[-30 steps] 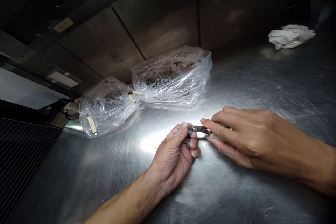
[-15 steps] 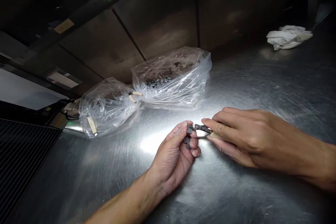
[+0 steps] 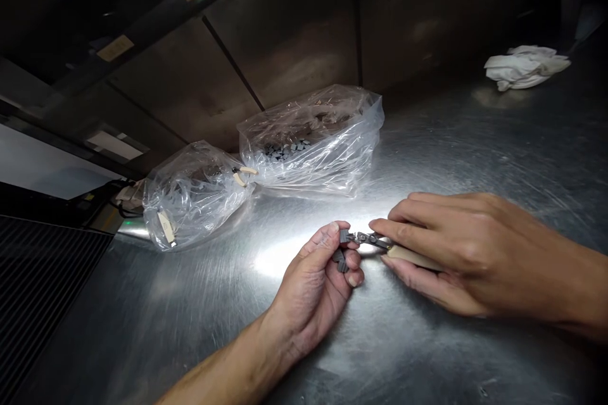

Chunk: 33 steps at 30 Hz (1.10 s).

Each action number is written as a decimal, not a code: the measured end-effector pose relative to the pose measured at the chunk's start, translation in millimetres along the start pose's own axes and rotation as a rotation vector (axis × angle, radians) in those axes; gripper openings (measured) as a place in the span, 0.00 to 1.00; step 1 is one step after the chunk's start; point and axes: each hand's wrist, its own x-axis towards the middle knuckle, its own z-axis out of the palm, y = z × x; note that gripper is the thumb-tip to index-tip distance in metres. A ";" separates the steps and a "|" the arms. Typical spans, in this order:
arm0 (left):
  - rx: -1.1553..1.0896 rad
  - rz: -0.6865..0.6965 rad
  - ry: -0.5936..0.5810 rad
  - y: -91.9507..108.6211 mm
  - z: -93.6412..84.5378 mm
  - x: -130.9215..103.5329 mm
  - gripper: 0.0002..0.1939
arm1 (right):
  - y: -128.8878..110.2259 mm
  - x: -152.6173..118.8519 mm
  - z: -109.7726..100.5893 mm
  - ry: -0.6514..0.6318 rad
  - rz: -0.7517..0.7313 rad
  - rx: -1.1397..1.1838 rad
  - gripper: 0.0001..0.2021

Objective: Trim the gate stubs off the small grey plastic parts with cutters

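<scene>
Between its thumb and index finger my left hand (image 3: pixel 313 285) pinches a small grey part (image 3: pixel 344 236), while a second grey part (image 3: pixel 341 261) rests against its curled lower fingers. My right hand (image 3: pixel 446 247) is wrapped round a pair of small pliers (image 3: pixel 375 241) with dark jaws and cream handles. The jaw tips point left and are at the right side of the pinched part. Whether the jaws grip it is too small to tell.
Two clear plastic bags stand behind my hands; the larger bag (image 3: pixel 332 158) holds small grey parts (image 3: pixel 285 150). Another cream-handled tool (image 3: pixel 244 174) lies between them. A cream object (image 3: pixel 166 228) is at the left bag (image 3: pixel 204 209). A crumpled white cloth (image 3: pixel 525 68) sits far right on the metal table (image 3: pixel 213 304).
My right hand and the pliers have moved slightly right, and more of the cream handle shows. My left hand has barely moved.
</scene>
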 end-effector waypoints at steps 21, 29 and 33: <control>0.080 0.055 0.071 -2.3 5.0 -2.4 0.20 | -2.0 -0.5 2.4 -0.033 0.009 -0.017 0.11; 0.131 0.060 0.077 -4.6 4.6 -2.0 0.24 | -2.5 0.1 -1.2 -0.047 0.016 -0.024 0.10; 0.128 0.064 0.086 -3.7 3.6 -2.3 0.22 | -2.5 1.2 -0.7 -0.048 0.015 -0.019 0.09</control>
